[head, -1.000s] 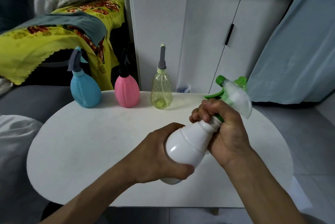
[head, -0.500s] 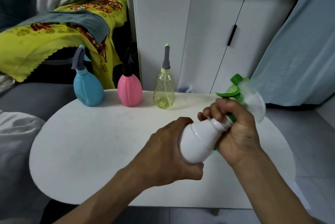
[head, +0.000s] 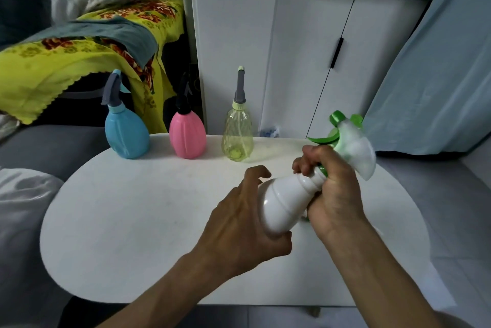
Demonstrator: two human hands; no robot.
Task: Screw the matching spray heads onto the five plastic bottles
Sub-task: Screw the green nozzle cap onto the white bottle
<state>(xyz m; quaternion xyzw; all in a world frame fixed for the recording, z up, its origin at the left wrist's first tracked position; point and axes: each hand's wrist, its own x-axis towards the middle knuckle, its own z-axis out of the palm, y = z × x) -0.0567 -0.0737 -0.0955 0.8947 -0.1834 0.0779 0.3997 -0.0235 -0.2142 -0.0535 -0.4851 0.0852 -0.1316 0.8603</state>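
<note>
I hold a white bottle point(head: 285, 201) tilted over the white oval table point(head: 148, 216). My left hand point(head: 239, 226) cups its lower body, thumb under it and fingers partly lifted off. My right hand point(head: 329, 187) is closed around the neck, where a green and translucent white spray head point(head: 350, 141) sits. At the table's far edge stand a blue bottle point(head: 126, 135) with a grey trigger head, a pink bottle point(head: 187, 133) with a black head, and a clear yellow-green bottle point(head: 237, 136) with a tall grey nozzle.
Behind the table are a white cabinet point(head: 313, 62) with a black handle and a white panel. A bed with a yellow flowered cover point(head: 66, 56) lies at the left, a light blue curtain point(head: 435, 75) at the right. Grey cushions flank the table's left side.
The bottle and both hands have shifted right and slightly away. My left fingers have loosened from a full wrap on the bottle's body to a partly lifted hold.
</note>
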